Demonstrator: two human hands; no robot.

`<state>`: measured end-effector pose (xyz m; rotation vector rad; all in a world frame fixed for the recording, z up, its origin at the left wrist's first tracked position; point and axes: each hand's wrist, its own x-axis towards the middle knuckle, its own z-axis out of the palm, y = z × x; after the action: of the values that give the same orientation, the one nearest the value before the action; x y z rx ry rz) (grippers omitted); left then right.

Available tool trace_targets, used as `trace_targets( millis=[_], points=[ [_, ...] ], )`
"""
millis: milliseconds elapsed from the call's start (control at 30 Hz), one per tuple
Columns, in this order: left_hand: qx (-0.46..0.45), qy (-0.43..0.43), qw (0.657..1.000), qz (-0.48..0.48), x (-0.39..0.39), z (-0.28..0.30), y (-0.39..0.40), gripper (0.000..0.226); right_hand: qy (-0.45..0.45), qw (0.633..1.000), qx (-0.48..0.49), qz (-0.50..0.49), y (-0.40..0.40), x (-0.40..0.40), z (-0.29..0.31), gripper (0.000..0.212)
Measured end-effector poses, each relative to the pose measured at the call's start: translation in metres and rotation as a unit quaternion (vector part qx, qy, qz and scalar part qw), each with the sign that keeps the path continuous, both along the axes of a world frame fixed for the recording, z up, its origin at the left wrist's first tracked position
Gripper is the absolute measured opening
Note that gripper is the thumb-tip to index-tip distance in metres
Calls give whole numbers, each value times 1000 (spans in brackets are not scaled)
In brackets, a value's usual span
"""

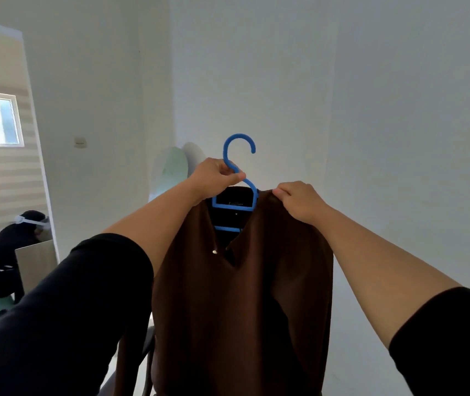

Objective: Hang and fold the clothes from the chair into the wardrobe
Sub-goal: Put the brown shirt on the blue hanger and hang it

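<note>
The left hand (216, 174) gripped the neck of the blue plastic hanger (238, 178) just below its hook, fingers curled round the stem, and held it up at chest height in front of a white wall (256, 81). The right hand (299, 200) pinched the right shoulder of the brown V-neck top (228, 295) at the collar edge, beside the hanger's right arm. The top hung straight down from the hanger between the two forearms, its hem out of view below. The step looked to be seating the garment squarely. To do that well, the right hand would want to draw the shoulder seam out along the hanger's arm until it sat level with the other side, while the left hand kept the hook upright so the weight would not tip and slide the fabric off. The neckline needed to centre on the hanger's ladder-like middle rungs, which showed through the V opening. The hanger looked rigid and faintly matt, with a rounded open hook. The top seemed a soft, fine, matt knit that draped in long folds, with one small pale button near the neckline and a dark label inside the collar.
</note>
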<state>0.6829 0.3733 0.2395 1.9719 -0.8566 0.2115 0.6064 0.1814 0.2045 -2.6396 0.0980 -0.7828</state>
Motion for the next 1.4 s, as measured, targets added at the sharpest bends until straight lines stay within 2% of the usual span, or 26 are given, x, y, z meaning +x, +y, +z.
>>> trace_targets(
  millis=[67,167,267,400,500,600,667,767,967,1300,1367,1400],
  points=[
    [-34,0,999,22,2,2,2,24,-6,1000,10,-16,-8,-2,3,30],
    [-74,7,997,36,4,0,2,24,-1,998,59,18,-10,-8,3,34],
    [-80,3,996,34,2,-3,-7,24,4,999,-26,46,-8,-8,-2,29],
    [-71,-29,997,6,0,-7,-14,29,-57,997,-40,-22,-9,-16,-4,23],
    [18,-98,995,-14,4,-15,-14,28,-79,994,-37,-65,-13,-37,-3,23],
    [110,-168,980,4,11,-28,-15,28,-97,987,-21,-129,-24,-72,-2,21],
    [105,-188,976,-8,10,-36,-19,24,-111,978,-9,-174,-31,-101,-2,19],
    [46,-195,978,-62,-8,-43,-35,22,-126,965,-7,-230,-36,-147,-3,20],
    [-38,-226,961,-157,-73,-53,-96,24,-164,918,-21,-360,-34,-246,-13,21],
    [-87,-280,916,-273,-208,-51,-217,27,-163,835,-11,-525,-72,-409,-23,24],
    [-82,-339,889,-297,-228,-48,-242,38,-176,820,-9,-545,-85,-436,-19,23],
    [-64,-379,870,-310,-237,-47,-253,53,-181,813,-10,-553,-93,-450,-17,23]
  ],
)
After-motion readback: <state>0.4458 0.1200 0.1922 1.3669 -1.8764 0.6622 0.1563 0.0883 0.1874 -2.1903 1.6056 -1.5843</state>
